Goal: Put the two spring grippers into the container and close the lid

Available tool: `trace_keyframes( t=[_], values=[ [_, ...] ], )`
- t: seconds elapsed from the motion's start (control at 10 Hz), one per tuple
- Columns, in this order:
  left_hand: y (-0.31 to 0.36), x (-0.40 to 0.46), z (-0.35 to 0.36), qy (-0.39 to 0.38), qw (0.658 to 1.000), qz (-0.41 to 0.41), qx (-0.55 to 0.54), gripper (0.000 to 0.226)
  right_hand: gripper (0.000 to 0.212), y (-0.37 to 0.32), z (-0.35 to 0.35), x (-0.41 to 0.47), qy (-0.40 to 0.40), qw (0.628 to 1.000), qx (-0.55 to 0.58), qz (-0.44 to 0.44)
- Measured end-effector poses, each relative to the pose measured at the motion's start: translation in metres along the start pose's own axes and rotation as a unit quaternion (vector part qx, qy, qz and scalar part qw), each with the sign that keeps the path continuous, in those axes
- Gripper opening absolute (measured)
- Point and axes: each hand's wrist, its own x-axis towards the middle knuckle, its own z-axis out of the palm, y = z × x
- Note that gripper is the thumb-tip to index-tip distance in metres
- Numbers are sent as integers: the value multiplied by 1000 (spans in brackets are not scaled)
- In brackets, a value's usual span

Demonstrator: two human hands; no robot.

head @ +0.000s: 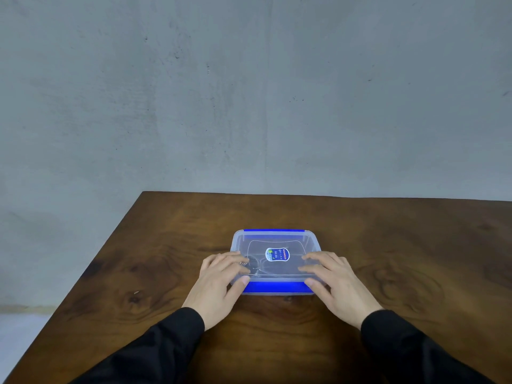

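Pressing down with flat, spread fingers (310,261) of the right hand (336,284) on the right end of the lid (277,242), thumb hooking over the near corner by the blue clasp (277,287). Mirroring this with the left hand (221,278): fingers lying open on the left end of the lid, thumb resting at the near left corner. Gripping nothing with either hand; merely bearing down with open palms, probably to seat the lid evenly on both sides at once.

Sitting closed, or nearly so, on the clear container (238,286), with a small label (277,254) at the lid's middle. Showing faintly through the plastic under the left fingers, thin metal loops, probably the spring grippers (256,268), already lying inside; hard telling whether both are there.

Running along the far edge, a second blue clasp (274,230); not clear whether either clasp is latched. Resting on a dark wooden table (415,259) near its middle, square to the body, within easy reach of both black sleeves (166,345), probably so that equal pressure falls on each end.
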Motion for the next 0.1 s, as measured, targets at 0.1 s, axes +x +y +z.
trace_keyframes(
  t=[0.1],
  values=[
    [7,-10,-15,54,994,-69,-59,61,55,-11,-25,7,94,991,93,25]
  ],
)
